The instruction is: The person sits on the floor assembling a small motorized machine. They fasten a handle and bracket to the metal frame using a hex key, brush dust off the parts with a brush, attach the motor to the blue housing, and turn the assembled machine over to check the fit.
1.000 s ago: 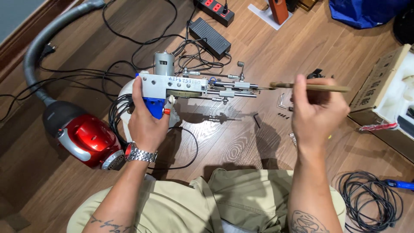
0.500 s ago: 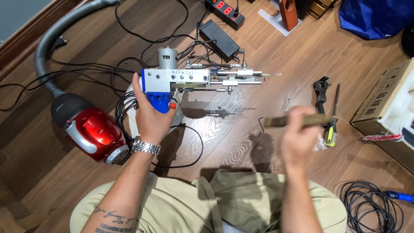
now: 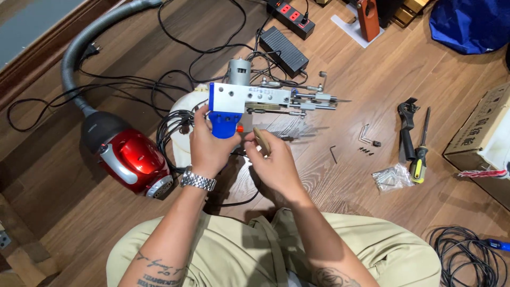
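Blue-handled tufting gun (image 3: 249,101) gripped in left hand (image 3: 210,146), right hand (image 3: 276,165) just beside

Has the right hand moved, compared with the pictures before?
Yes. The right hand came left, away from the screwdriver on the floor, and is now close beside the blue handle of the tool.

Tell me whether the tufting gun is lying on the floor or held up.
Held up. The left hand grips the tufting gun by its blue handle, its needle end pointing right, level above the wooden floor.
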